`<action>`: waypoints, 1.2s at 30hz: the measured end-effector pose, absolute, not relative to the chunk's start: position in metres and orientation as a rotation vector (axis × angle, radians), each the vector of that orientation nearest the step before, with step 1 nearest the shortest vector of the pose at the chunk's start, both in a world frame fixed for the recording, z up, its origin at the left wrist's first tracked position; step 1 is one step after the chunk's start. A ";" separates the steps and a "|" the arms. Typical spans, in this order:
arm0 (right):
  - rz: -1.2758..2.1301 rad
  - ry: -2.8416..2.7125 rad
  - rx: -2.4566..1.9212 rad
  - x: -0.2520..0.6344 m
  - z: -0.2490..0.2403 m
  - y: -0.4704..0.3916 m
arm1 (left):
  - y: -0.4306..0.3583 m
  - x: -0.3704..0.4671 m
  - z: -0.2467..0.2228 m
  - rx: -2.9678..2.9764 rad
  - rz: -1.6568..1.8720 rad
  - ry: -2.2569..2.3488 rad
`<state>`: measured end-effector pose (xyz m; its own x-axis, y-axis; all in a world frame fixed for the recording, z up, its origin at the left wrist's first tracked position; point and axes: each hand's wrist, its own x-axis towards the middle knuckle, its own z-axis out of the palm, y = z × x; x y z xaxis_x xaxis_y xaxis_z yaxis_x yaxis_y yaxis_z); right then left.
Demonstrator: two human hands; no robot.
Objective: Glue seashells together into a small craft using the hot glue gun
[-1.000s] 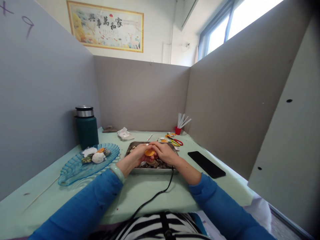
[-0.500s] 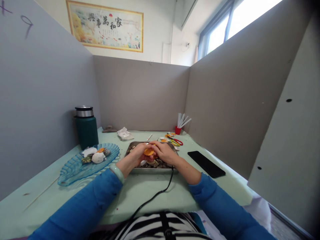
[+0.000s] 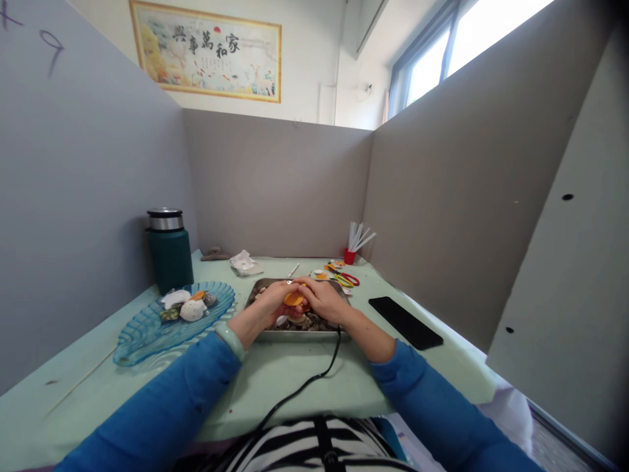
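Note:
Between my two hands is an orange, ridged shell piece (image 3: 293, 299), held over a metal tray (image 3: 299, 337) of shells and stones. My left hand (image 3: 275, 303) is closed on it from the left, with the fingers partly under it. My right hand (image 3: 319, 298) closes on it from the right, its fingertips meeting the left ones at the top. Part of the orange piece is hidden by the fingers. A black cable (image 3: 314, 377) runs from the tray's front right edge toward my body.
A blue shell-shaped dish (image 3: 147, 333) with shells and a green bottle (image 3: 170, 259) stand left. Behind the tray lie crumpled paper (image 3: 244, 263), scissors (image 3: 348, 280) and a red cup (image 3: 349, 256) of white sticks. A black phone-like slab (image 3: 405, 322) lies right.
The orange piece has shifted very slightly between my fingers. Both hands keep the same place over the tray.

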<state>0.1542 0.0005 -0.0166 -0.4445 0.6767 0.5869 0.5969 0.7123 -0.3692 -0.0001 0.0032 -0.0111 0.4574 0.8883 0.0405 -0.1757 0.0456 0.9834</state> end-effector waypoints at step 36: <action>0.142 -2.231 -0.953 0.155 -0.015 -0.001 | 0.000 0.002 -0.009 1.248 0.899 0.763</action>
<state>0.1549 -0.0012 -0.0153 -0.4873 0.6707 0.5591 0.5946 0.7238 -0.3500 0.0018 0.0001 -0.0085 0.4602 0.8878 -0.0038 -0.1482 0.0811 0.9856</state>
